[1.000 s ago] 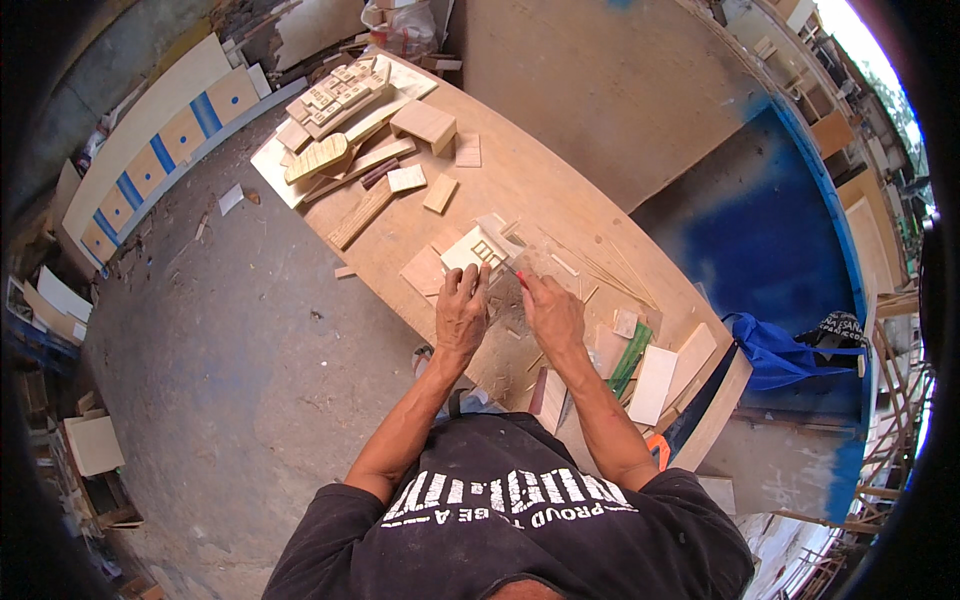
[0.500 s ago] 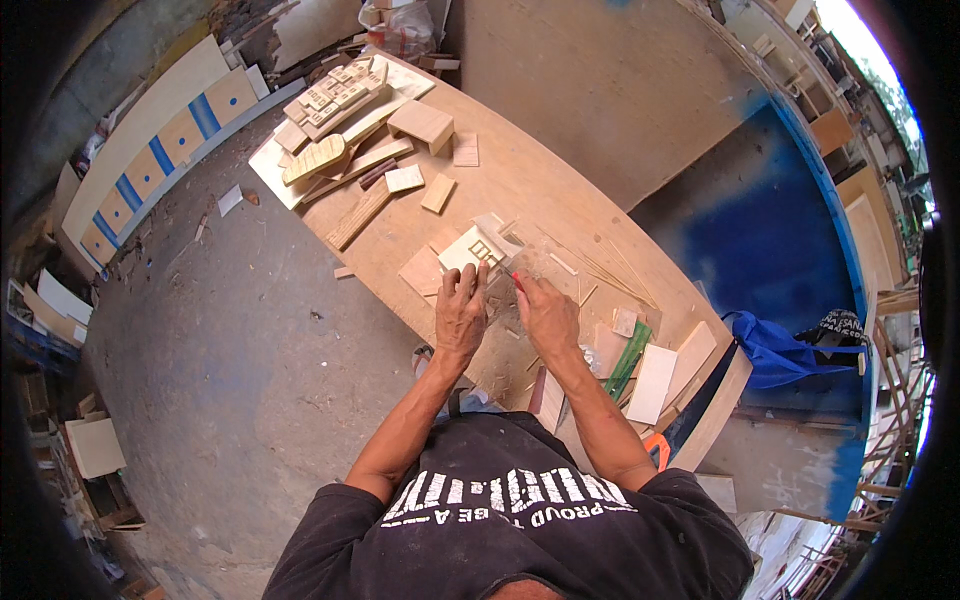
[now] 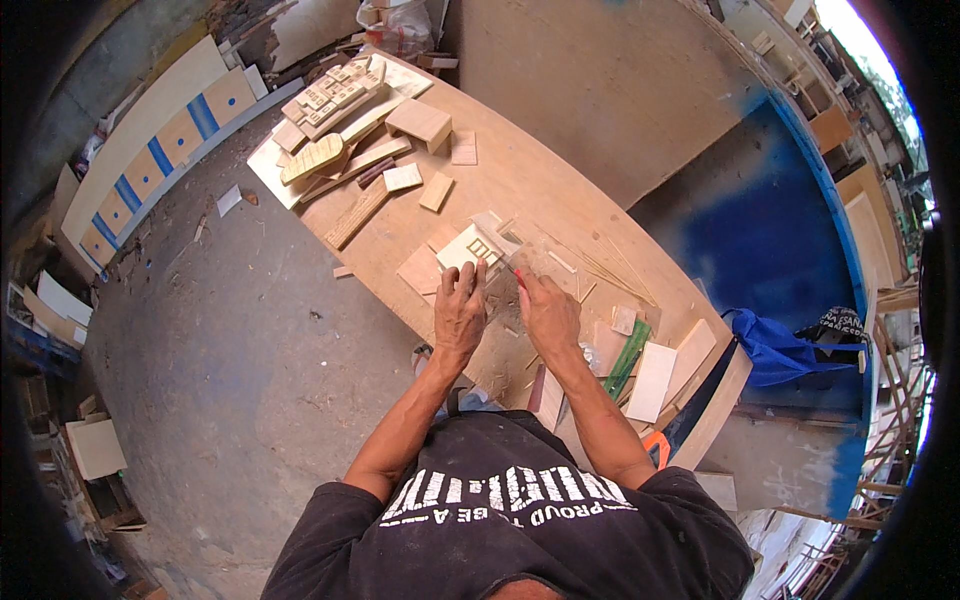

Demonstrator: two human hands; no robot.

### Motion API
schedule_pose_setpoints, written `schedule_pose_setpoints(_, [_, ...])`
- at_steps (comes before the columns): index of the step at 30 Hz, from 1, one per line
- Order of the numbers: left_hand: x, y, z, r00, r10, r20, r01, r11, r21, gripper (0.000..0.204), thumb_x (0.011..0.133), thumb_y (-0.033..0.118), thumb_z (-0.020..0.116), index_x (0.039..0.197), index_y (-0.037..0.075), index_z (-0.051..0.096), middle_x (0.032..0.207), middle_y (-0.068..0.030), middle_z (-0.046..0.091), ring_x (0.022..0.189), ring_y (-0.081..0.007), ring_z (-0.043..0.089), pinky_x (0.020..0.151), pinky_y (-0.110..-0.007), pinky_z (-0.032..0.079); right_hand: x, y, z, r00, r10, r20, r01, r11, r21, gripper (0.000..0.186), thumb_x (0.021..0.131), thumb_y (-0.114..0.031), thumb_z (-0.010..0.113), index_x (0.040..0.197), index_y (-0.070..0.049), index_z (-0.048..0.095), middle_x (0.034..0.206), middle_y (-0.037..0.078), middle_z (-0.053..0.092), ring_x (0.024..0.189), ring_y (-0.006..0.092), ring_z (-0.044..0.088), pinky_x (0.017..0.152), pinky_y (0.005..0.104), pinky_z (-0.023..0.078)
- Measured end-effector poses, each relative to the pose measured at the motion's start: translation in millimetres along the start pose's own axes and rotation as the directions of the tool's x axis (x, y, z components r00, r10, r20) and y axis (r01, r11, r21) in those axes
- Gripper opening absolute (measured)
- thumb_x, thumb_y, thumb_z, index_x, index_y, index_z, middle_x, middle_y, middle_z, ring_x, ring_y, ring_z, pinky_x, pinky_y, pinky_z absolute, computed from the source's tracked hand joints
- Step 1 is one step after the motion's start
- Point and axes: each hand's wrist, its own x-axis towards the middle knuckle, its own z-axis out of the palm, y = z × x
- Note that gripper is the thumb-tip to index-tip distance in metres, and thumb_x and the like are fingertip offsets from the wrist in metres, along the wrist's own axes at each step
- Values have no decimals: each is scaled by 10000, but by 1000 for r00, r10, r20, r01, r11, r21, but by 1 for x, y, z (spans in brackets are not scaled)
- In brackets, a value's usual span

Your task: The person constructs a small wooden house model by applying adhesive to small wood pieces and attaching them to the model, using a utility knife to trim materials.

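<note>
On the workbench lies a small pale wooden panel [image 3: 460,247] with little window-frame shapes on its right part. The bent fingers of my left hand [image 3: 460,318] press and hold its near edge. My right hand [image 3: 549,318] is closed round a slim red-handled cutting tool [image 3: 520,277], its narrow blade pointing at the panel's right edge. Whether the blade touches the wood I cannot tell. Thin wood strips [image 3: 610,278] and shavings lie to the right of the panel.
A wooden model with several small windows [image 3: 340,95] and loose blocks [image 3: 420,122] crowd the bench's far left. Near my right forearm are a green strip [image 3: 628,358], a pale board [image 3: 651,382] and an orange-handled tool [image 3: 657,448]. Blue cloth [image 3: 775,345] lies beyond the right end.
The red-handled tool has shifted slightly and more of its blade shows beside the panel. My left hand keeps its hold, almost unmoved.
</note>
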Motion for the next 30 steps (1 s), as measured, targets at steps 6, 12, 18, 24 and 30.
schedule_pose_setpoints(6, [-1, -1, 1, 1000, 5, -9, -5, 1000, -2, 558, 709, -20, 631, 1262, -58, 570, 1089, -131, 517, 988, -306, 509, 816, -373, 514, 1, 0, 2, 1000, -5, 22, 5, 1000, -5, 353, 898, -191, 649, 1243, -129, 611, 844, 126, 643, 724, 349, 669, 632, 459, 536])
schedule_pose_setpoints(12, [-1, -1, 0, 1000, 6, -18, -6, 1000, 0, 552, 713, -26, 631, 1260, -62, 571, 1095, -134, 520, 987, -306, 509, 814, -374, 518, 2, 0, 1, 1000, -26, 2, 26, 1000, 4, 349, 902, -190, 646, 1244, -131, 611, 839, 128, 642, 727, 350, 670, 631, 461, 535])
schedule_pose_setpoints(18, [-1, -2, 1, 999, 18, -41, -18, 1000, 7, 546, 712, -27, 628, 1255, -64, 580, 1093, -133, 522, 981, -304, 511, 809, -372, 519, 3, -1, 1, 1000, -13, 21, 13, 1000, -7, 357, 900, -192, 649, 1251, -137, 611, 840, 129, 641, 721, 353, 668, 632, 460, 534])
schedule_pose_setpoints(24, [-1, -2, 1, 999, 19, -42, -20, 1000, -2, 539, 712, -6, 624, 1246, -66, 586, 1087, -127, 522, 970, -291, 518, 796, -367, 521, 3, -3, -1, 1000, -13, 26, 14, 1000, -22, 354, 901, -203, 647, 1248, -138, 613, 842, 128, 642, 721, 350, 669, 636, 460, 536])
schedule_pose_setpoints(30, [0, -1, 3, 999, 22, -46, -20, 999, 36, 522, 720, 18, 623, 1234, -66, 592, 1084, -115, 527, 948, -272, 520, 780, -351, 518, -1, -2, -3, 1000, -27, 10, 27, 1000, -2, 316, 910, -227, 634, 1214, -143, 641, 857, 119, 652, 721, 343, 669, 641, 456, 539])
